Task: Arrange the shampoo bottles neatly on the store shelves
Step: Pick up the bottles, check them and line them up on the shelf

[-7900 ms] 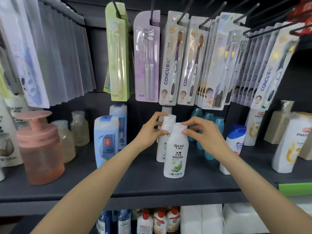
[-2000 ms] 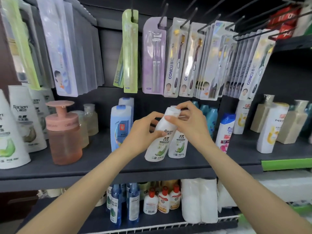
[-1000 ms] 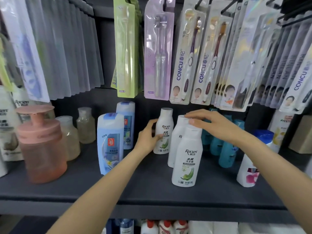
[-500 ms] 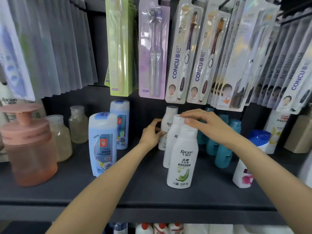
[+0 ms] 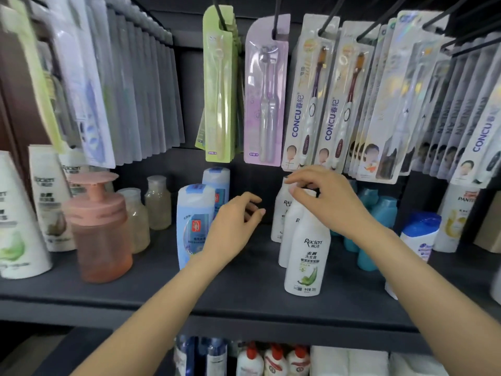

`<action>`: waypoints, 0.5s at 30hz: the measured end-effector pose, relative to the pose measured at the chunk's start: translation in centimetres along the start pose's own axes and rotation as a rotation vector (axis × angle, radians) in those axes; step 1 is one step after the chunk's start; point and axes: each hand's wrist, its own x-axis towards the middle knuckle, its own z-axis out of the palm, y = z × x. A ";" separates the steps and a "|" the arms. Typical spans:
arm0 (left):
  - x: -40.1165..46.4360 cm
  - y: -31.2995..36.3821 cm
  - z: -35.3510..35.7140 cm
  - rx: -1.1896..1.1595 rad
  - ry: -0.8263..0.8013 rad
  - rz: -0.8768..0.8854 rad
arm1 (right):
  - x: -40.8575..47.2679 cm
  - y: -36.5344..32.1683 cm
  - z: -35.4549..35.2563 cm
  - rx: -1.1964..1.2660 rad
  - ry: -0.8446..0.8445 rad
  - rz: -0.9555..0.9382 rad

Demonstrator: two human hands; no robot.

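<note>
Three white Raclen shampoo bottles stand upright in a front-to-back row on the dark shelf. Right hand hovers over the front bottle's cap, grip loosely spread; contact cannot be told. Left hand is beside the row, fingers spread, holding nothing.

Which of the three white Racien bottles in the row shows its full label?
The front bottle, nearest the shelf edge; it hides most of the two behind it.

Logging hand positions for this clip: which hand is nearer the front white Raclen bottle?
Right. The right hand sits over the cap of the front white Raclen bottle, its fingers at the top. The left hand hangs open off to its left, touching nothing.
</note>
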 end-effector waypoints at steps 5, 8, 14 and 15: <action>-2.6 -0.4 -5.1 0.180 0.077 0.189 | -0.2 -4.0 3.8 0.060 -0.066 0.038; -3.1 -2.5 -8.0 0.282 0.207 0.253 | 0.0 -5.8 6.8 0.082 -0.126 0.082; -2.8 -6.2 -11.2 0.211 0.068 0.177 | -0.1 -8.4 11.2 0.203 -0.182 0.255; -2.3 -6.3 -11.4 0.136 -0.019 0.147 | -0.2 -8.7 11.7 0.249 -0.166 0.282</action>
